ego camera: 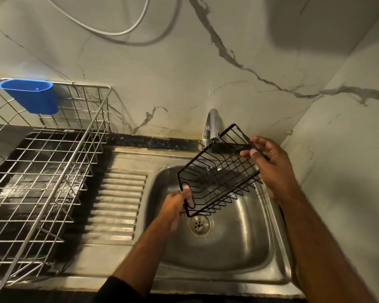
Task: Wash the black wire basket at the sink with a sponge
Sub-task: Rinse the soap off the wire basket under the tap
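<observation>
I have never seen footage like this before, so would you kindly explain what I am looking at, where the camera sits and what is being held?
There is no machine here: the one picture comes from a wide-angle camera worn on a person's head, looking down at their own bare hands. The left hand grips the near corner of a black wire basket, and the right hand grips its far end, so it hangs tilted over the steel sink, under the tap. Water seems to be running, though blur makes that uncertain. To the left, a silver dish rack stands on the counter with a blue plastic cup hooked on its back rail. No sponge is visible.
</observation>
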